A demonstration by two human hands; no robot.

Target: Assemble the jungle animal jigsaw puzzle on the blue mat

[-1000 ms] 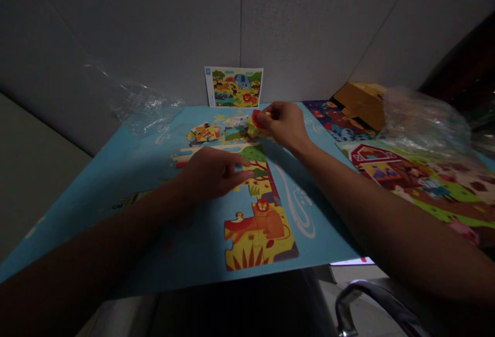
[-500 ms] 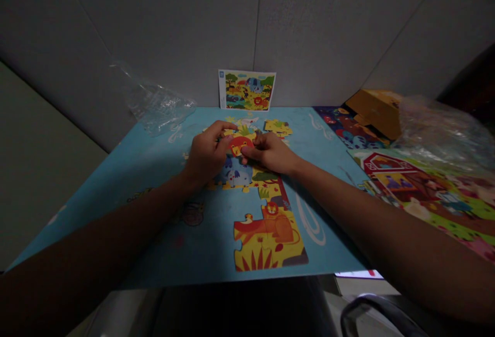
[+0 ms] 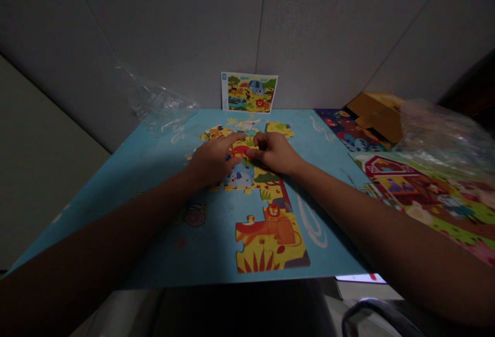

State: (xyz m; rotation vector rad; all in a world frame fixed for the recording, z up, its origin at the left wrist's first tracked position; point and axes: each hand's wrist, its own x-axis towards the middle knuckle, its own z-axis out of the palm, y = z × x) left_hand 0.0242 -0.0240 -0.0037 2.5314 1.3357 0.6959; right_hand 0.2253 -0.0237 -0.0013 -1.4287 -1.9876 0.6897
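Observation:
Both hands meet over a red jigsaw piece (image 3: pixel 240 150) at the top of the joined puzzle section (image 3: pixel 270 228) on the blue mat (image 3: pixel 154 172). My left hand (image 3: pixel 214 160) lies over the section's left part, fingers stretched out flat onto the piece. From the right, my right hand (image 3: pixel 275 152) has curled fingers pressing on the same piece. The joined section shows a lion, an elephant and trees. Loose pieces lie beyond the hands: a yellow piece (image 3: pixel 279 128) and a small cluster (image 3: pixel 216 132).
A reference picture card (image 3: pixel 249 92) leans against the grey wall. A crumpled clear plastic bag (image 3: pixel 158 103) lies at the back left. On the right are a finished farm puzzle (image 3: pixel 421 187), a brown cardboard box (image 3: pixel 377 110) and another plastic bag (image 3: pixel 444 135). A curved metal bar (image 3: pixel 371 311) shows near the bottom.
My right hand brought the red piece from the far pile to the joined section. My left hand moved up to meet it, and both hands now press the piece down.

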